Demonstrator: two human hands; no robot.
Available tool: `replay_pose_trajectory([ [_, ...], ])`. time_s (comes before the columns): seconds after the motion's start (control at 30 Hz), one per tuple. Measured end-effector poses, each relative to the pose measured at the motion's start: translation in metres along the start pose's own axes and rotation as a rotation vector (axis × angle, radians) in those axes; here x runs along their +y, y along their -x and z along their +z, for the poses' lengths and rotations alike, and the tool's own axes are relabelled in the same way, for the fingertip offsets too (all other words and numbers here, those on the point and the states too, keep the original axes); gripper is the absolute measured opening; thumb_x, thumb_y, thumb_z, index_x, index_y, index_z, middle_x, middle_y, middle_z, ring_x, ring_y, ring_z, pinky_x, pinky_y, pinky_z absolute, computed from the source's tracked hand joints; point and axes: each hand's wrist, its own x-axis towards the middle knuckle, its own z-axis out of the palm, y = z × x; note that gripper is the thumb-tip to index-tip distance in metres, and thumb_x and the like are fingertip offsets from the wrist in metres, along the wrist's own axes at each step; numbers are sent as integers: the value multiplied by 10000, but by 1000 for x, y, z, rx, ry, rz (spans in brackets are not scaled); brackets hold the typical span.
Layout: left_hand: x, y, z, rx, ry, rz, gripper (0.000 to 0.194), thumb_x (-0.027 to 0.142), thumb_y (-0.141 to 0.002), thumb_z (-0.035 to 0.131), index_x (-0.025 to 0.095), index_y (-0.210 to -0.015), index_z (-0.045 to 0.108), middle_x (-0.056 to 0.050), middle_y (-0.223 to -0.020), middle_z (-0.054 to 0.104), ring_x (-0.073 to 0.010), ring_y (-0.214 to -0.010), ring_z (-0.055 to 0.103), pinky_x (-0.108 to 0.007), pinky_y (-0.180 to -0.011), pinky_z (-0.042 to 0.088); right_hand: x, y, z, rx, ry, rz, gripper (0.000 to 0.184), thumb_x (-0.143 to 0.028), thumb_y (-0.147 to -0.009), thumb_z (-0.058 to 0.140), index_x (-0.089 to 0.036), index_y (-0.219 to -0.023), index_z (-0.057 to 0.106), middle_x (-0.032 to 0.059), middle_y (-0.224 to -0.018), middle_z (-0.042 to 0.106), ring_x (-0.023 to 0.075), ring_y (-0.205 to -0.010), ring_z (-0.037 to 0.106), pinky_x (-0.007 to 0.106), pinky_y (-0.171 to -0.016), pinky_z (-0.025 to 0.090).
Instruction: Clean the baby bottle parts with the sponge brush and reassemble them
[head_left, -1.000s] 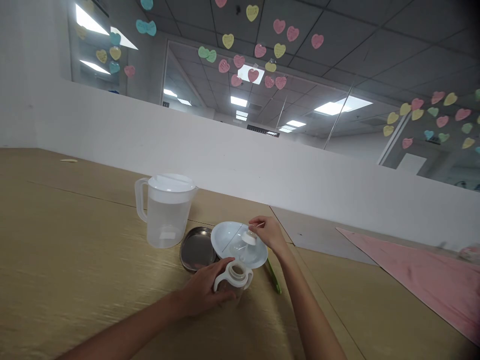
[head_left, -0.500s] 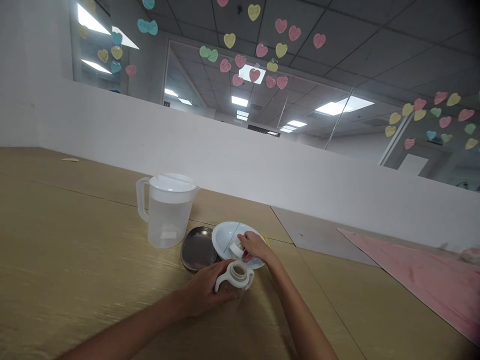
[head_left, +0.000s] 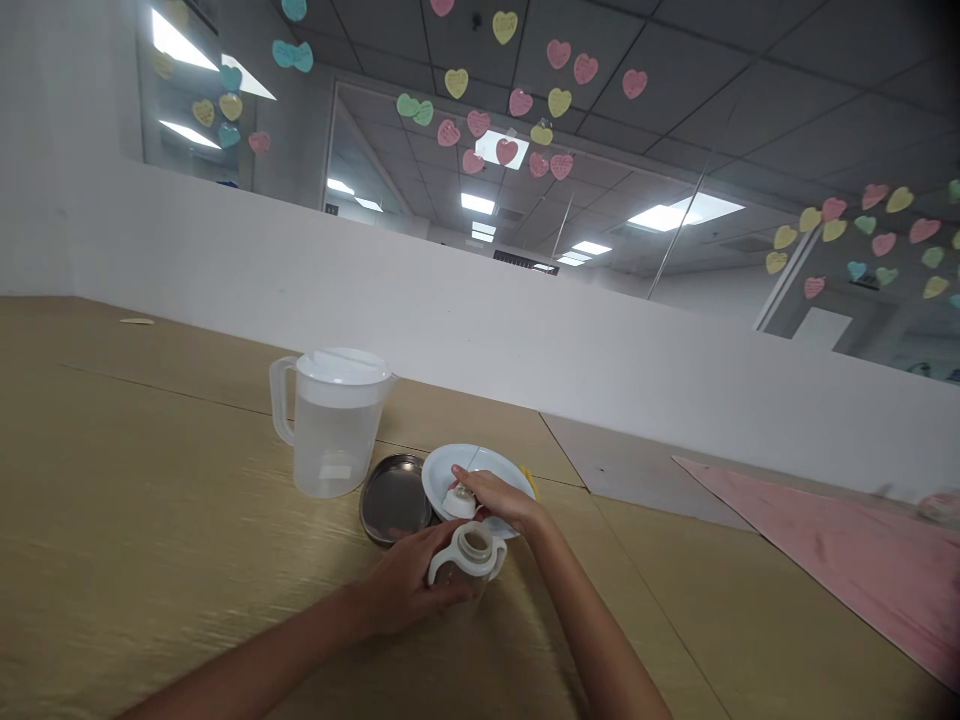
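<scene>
My left hand [head_left: 414,580] is wrapped round a clear baby bottle [head_left: 466,572] with a white two-handled collar; its mouth faces up, uncapped. Just beyond it, my right hand [head_left: 497,497] grips a white bottle cap with a teat [head_left: 459,502], held over a pale blue plate [head_left: 442,467]. The fingers hide part of the cap. Against the plate's left side lies a round steel dish [head_left: 396,500]. A translucent lidded pitcher [head_left: 336,430] stands upright behind the dish, its handle toward the left.
A yellow item [head_left: 530,482] shows at the plate's right edge, mostly hidden. Pink cloth or sheet [head_left: 832,550] covers the table's right part. A low white wall [head_left: 465,310] with glass above runs along the back. A small flat scrap [head_left: 137,321] lies far left.
My right hand has moved slightly left with the cap, which has turned so the teat now points up. The left hand and bottle have stayed in place.
</scene>
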Motion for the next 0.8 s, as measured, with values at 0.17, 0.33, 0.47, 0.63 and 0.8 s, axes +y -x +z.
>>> replay_pose_trajectory([
  [0.17, 0, -1, -1, -11, -6, -9, 599, 444, -786, 616, 221, -1314, 442, -65, -1248, 581, -256, -1085, 553, -352, -966, 407, 0, 1, 1, -70, -13, -21, 603, -714, -781, 405, -138, -742, 580, -11, -665, 523, 80, -537, 434, 215, -538, 387],
  [0.33, -3, 0, 0, -13, -3, -3, 618, 440, -781, 629, 232, -1325, 422, -56, -1270, 570, -248, -1105, 547, -338, -973, 400, 1, -1, 3, -57, -32, -46, 604, -706, -790, 400, -137, -737, 596, -15, -627, 515, 78, -514, 418, 208, -491, 352],
  [0.47, -4, 0, 0, -11, -10, -12, 641, 453, -783, 619, 225, -1343, 406, -66, -1270, 570, -253, -1100, 545, -353, -985, 389, 2, -3, 4, -29, -112, -14, 552, -674, -793, 451, -140, -748, 579, -23, -591, 516, 72, -486, 443, 191, -452, 361],
  [0.63, 3, -1, -2, -28, 12, -19, 594, 428, -783, 616, 216, -1311, 445, -66, -1223, 595, -251, -1060, 558, -353, -962, 405, -1, -2, -1, -1, -348, 32, 464, -606, -798, 530, -155, -904, 534, -5, -694, 588, 121, -546, 610, 225, -491, 495],
  [0.8, 8, -1, -3, -26, 25, -39, 533, 399, -781, 626, 221, -1263, 485, -47, -1189, 613, -240, -1032, 569, -330, -941, 409, -4, 0, -7, 55, -447, 49, 427, -548, -827, 537, -137, -945, 535, 19, -696, 602, 138, -588, 642, 288, -560, 571],
])
